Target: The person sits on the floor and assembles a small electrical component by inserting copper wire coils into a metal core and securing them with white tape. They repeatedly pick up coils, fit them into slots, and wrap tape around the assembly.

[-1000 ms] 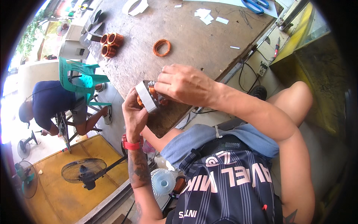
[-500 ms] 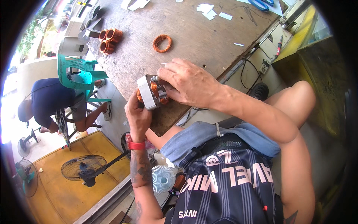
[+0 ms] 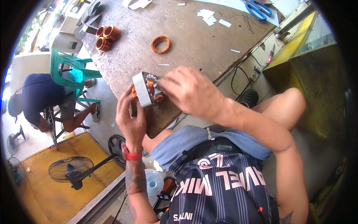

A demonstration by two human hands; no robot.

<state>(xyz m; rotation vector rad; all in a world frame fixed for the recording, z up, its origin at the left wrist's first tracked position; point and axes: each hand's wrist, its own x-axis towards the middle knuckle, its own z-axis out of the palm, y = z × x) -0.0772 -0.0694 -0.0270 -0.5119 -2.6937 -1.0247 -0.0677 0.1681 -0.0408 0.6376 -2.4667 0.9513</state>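
A motor stator [image 3: 143, 89], a pale metal block with copper windings and white slot liners, stands near the table's front corner. My left hand [image 3: 130, 115] grips its left side, thumb and fingers around the copper winding end there. At its right side is my right hand [image 3: 195, 93], fingers drawn together close to the copper coil [image 3: 150, 86]; they are slightly blurred, and whatever they pinch is hidden. Farther back on the table lies a loose ring of copper wire [image 3: 160, 44]. A thin white slip [image 3: 163, 64] rests between that ring and the stator.
Several wound copper coils [image 3: 106, 37] stand at the table's far left. White paper pieces [image 3: 207, 16] and blue-handled scissors [image 3: 258, 10] lie at the back right. A seated person [image 3: 41, 93], a green chair [image 3: 71, 69] and a black fan [image 3: 71, 170] are left of the table.
My right hand has shifted slightly right, away from the stator's face, and its fingers have drawn together. My left hand's fingers have loosened and straightened a little on the stator. The view has shifted slightly.
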